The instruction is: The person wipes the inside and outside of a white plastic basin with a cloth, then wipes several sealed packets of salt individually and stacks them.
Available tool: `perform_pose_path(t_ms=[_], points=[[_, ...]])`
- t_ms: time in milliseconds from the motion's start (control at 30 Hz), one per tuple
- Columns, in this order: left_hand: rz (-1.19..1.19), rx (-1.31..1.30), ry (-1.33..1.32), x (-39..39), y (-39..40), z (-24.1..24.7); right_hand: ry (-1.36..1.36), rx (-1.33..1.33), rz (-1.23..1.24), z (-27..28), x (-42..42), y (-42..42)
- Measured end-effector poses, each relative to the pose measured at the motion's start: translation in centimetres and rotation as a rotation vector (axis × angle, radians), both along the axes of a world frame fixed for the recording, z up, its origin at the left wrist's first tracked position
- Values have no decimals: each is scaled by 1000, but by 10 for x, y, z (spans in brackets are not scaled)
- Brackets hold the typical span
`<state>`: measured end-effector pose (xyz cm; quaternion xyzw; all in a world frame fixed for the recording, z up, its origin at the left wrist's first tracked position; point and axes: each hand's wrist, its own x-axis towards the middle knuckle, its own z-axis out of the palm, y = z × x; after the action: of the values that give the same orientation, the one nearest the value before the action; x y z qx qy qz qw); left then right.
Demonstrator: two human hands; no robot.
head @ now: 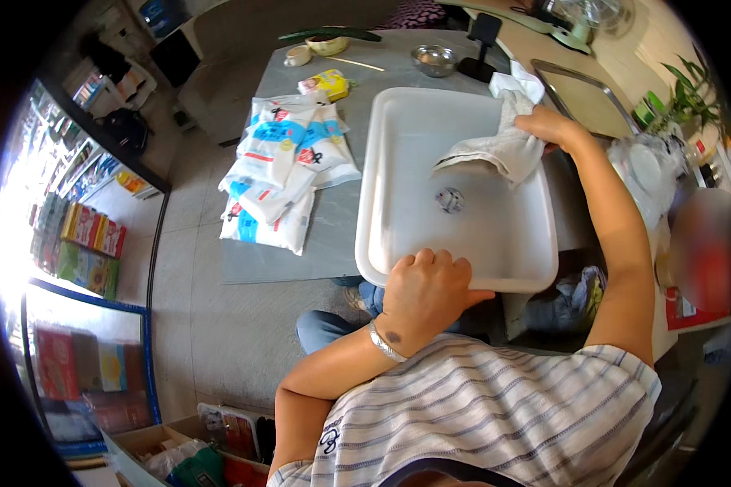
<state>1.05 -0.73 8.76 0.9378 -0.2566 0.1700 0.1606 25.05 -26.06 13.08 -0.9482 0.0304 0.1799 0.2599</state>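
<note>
A white rectangular plastic tub point(402, 201) with a rounded rim stands on the grey table, close to my body. My left hand point(427, 289) grips its near rim, fingers folded over the edge. In my right hand point(548, 129) is a pale grey cloth point(504, 146), bunched at the far right corner of the tub; its lower end hangs over the tub's inside. A small dark-and-white mark or print point(449, 199) shows on the tub's floor. Left of the tub lies a pile of white and blue plastic packets point(274, 164) bearing writing.
Behind the packets are a yellow packet point(329, 84), a small cup point(297, 56), a bowl point(328, 46) under a long cucumber point(304, 34) and a chopstick point(356, 64). Farther right sit a metal bowl point(434, 59), a black phone stand point(482, 52) and a metal-rimmed tray point(585, 100).
</note>
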Motion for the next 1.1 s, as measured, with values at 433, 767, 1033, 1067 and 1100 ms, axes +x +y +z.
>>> perform_pose_path(t_ms=[433,767,1033,1067,1100], points=[[56,-5,-113,-4,-2,-1,-348,1019,-130,-39,-173,9],[472,-952,122,33,61,-65,-725,1043,-78,-91,-117,16],[532,-846,8,61,53,-72,-1495,732,-105,-65,-105,31],[539,-847,11,63,53,-72,-1597,685,-79,-60,-107,35],[534,-847,20,64,51,-71,-1682,354,32,-60,-104,30]])
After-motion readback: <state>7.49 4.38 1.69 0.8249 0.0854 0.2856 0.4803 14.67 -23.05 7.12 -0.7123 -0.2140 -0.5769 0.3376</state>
